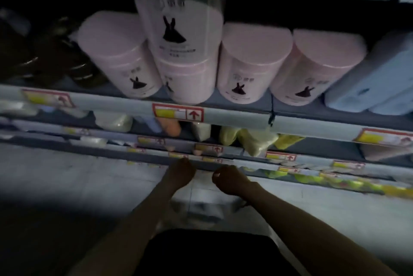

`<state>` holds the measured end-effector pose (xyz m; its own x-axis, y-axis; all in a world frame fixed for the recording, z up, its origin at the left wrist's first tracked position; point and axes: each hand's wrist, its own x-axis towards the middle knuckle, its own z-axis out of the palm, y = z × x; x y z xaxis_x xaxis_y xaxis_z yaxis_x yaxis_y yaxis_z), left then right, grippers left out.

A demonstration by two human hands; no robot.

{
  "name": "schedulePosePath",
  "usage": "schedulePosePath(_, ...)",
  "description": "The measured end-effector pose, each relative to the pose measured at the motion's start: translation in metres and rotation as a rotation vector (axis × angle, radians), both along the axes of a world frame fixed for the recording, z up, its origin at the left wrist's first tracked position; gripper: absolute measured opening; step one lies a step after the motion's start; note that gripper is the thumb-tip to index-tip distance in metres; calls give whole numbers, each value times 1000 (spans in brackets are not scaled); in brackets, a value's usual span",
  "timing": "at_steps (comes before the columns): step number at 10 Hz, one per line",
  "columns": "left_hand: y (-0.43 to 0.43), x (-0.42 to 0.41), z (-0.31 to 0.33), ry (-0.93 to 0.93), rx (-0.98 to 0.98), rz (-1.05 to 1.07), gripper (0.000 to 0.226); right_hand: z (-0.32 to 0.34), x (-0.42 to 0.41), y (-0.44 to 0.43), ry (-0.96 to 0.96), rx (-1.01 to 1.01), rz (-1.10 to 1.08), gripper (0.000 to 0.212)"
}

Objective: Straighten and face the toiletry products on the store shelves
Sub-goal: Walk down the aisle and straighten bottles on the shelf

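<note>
The picture is dim and blurred. On the top shelf [223, 111], going left to right: dark bottles [55, 52] at 10 o'clock, then a row of pink tubs. The first tub [116, 56] leans left; the second [185, 79] carries a stacked tub [178, 21] on top, at 12 o'clock; a third [248, 63] and a fourth [312, 68] follow, the fourth leaning right. Each shows a black dress-like mark on its front. Blue packs [375, 79] lie at 2 o'clock, just beside the fourth tub.

Lower shelves hold pale and yellow packets [252, 141], too blurred to name.

Both hands sit low, at 6 o'clock, well below the tubs and apart from them. The left hand [180, 174] reaches toward a lower shelf edge [156, 159], fingertips at or near it; whether it touches or grips I cannot tell. The right hand [230, 179], just beside it, looks loosely curled and holds nothing visible.
</note>
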<state>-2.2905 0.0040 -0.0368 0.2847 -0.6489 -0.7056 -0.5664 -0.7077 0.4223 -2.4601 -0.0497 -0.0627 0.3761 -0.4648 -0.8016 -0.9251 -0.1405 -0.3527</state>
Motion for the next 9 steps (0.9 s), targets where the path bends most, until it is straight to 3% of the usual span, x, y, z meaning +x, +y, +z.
schedulePosePath(1,15,-2,-15,-10,-67,29,29,11,2,1,-223,-228,236,28)
schedulePosePath(2,23,6,-64,-8,-171,91,27,-55,21,4,-115,-197,191,30)
schedulePosePath(4,17,43,-192,-69,-384,52,33,-187,70,7,-155,-428,242,63)
schedulePosePath(5,33,57,-275,-138,-567,130,25,-264,79,17,-170,-438,241,40)
schedulePosePath(6,50,66,-348,-166,-590,207,24,-343,84,26,-173,-378,161,31)
schedulePosePath(7,66,71,-401,-138,-581,228,19,-394,83,36,-263,-441,86,27)
schedulePosePath(8,75,72,-427,-192,-520,183,26,-414,78,46,-314,-465,21,27)
schedulePosePath(9,81,64,-432,-174,-642,153,22,-420,72,57,-364,-499,-31,32)
